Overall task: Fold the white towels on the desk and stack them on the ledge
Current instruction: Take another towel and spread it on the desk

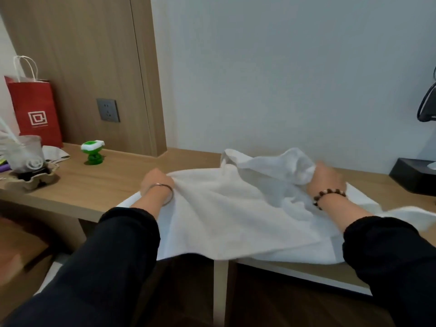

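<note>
Black sleeves [113,256] reach a limp white terry towel [224,208] on the wooden tabletop [106,182]; left hand [157,182] fingers pinch its nine-o'clock edge, right hand [326,179] clutches folds at two o'clock. Likely light, floppy: grip corners.

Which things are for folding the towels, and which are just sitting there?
For the job: white towels, gripped by the left hand and the right hand; the desk under them.
Just lying about: red paper bag, green-and-white plastic object, plastic cup with a straw, black tissue box, wall socket.
</note>
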